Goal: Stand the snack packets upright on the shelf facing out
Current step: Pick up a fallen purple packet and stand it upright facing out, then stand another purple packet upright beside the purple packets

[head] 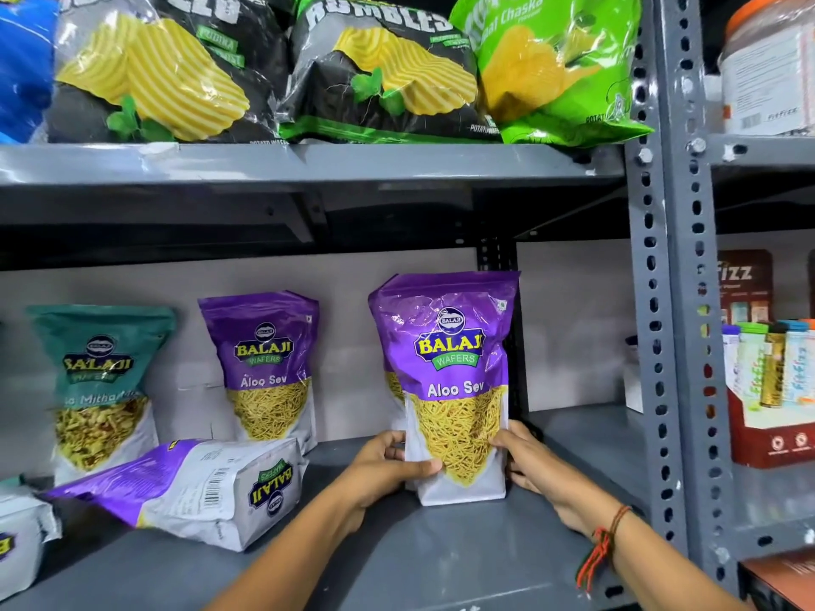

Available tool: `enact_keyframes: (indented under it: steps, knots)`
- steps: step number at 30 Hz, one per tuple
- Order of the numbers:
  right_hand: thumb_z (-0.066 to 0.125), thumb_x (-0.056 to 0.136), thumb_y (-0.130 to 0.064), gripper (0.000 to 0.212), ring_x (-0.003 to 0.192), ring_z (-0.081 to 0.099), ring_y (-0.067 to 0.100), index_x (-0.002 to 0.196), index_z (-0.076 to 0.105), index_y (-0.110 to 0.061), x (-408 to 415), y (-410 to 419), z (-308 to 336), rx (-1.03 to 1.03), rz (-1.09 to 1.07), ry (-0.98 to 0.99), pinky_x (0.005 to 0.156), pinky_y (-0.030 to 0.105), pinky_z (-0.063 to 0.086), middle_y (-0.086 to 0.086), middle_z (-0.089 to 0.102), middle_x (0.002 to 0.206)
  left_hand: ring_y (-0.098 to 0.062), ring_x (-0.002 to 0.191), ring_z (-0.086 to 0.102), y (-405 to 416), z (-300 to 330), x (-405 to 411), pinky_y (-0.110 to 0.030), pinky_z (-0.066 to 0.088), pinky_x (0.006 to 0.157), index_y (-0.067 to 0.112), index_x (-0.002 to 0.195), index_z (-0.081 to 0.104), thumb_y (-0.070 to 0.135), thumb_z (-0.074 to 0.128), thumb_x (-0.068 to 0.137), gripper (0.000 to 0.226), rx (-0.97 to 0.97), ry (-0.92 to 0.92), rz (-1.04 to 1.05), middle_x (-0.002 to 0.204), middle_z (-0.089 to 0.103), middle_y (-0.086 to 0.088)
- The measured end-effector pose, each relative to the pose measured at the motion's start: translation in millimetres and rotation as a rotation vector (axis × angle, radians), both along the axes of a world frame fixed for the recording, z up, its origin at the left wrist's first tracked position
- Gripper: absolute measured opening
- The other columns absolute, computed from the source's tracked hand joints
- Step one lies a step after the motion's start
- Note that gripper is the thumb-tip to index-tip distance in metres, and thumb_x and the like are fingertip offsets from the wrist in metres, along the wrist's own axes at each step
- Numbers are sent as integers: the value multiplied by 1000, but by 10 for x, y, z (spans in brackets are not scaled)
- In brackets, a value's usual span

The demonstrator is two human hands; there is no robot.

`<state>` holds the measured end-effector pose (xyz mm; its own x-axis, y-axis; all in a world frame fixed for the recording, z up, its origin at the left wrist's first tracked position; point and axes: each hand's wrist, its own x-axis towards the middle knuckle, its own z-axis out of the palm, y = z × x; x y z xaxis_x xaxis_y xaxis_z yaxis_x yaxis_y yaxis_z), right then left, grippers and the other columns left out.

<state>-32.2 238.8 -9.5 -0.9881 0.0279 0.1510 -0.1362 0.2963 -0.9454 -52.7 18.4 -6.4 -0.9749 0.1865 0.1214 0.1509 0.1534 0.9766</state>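
Note:
A purple Aloo Sev packet point(450, 381) stands upright on the grey shelf point(441, 553), label facing out. My left hand point(383, 469) grips its lower left side and my right hand point(525, 460) its lower right side. Another purple packet edge shows just behind it. A second purple Aloo Sev packet point(269, 368) stands upright to the left, and a teal packet point(99, 385) stands further left. One purple packet point(189, 487) lies flat on its side in front of them. A part of another packet point(22, 540) lies at the far left edge.
The upper shelf holds black chip bags point(379, 68) and a green chip bag point(551, 63). A perforated grey upright point(670, 302) bounds the shelf on the right. Beyond it are small bottles in a red box point(772, 390) and a jar point(767, 63) above.

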Motion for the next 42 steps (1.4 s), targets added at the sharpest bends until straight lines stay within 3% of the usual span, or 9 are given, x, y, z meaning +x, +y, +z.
enact_keyframes:
  steps: [5,12,15,19,22,24,27,39,42]
  knots:
    - [65,88,-38,74,141,33,23,149,28,-20,199,-131,209,183,-321,514,114,29,24,5,37,154,-14,95,61,-3,128,223,-24,49,85,16,122,56,26,91,60,71,139,176,225,105,60,0]
    - [59,84,-36,52,124,40,7,133,51,-18,583,-1148,806,288,-258,1098,107,3,13,-5,52,131,-17,94,65,-682,769,582,-35,55,93,18,104,71,13,83,72,35,447,623,647,100,70,-4]
    - [54,86,-43,45,115,45,5,126,57,-22,374,-1689,891,316,-70,1035,97,10,26,-6,59,123,-16,106,62,-1157,760,655,-34,49,101,26,101,65,8,79,77,33,471,629,874,113,66,-3]
    - [31,97,-54,52,132,48,27,133,51,-22,-258,-2235,800,584,285,465,111,36,33,9,59,137,-34,128,49,-1625,424,739,-46,38,111,13,136,50,15,84,70,74,421,256,1182,142,49,-16]
    - [21,100,-52,63,144,34,16,149,34,-15,-480,-2466,668,542,518,104,121,26,22,0,36,156,-36,112,62,-1786,110,706,-45,50,100,-2,129,57,19,89,51,87,455,-42,1035,126,63,-23]
    - [28,101,-46,53,121,55,9,137,49,-13,-501,-2540,580,393,603,-116,110,14,38,-6,54,137,-27,86,66,-1828,16,706,-40,55,79,-3,117,59,14,82,55,69,696,-166,823,104,70,-20]
    - [51,93,-48,39,76,75,13,109,67,-16,-614,-2548,475,167,618,-351,88,36,59,0,80,87,-20,61,52,-1772,30,719,-27,35,55,8,111,55,-2,57,88,25,863,-238,665,76,61,-10]
    - [60,91,-41,37,121,60,11,120,66,-19,-139,-2424,720,114,470,126,112,30,37,-6,69,124,-22,71,69,-1979,306,633,-31,59,62,9,120,56,-6,39,97,32,913,117,353,96,68,-12]
    - [61,94,-22,27,107,69,8,120,62,-15,-91,-2450,698,-60,465,272,91,19,54,-1,74,114,-20,80,66,-2149,464,424,-35,54,78,8,113,57,-10,39,95,32,788,227,281,100,68,-11]
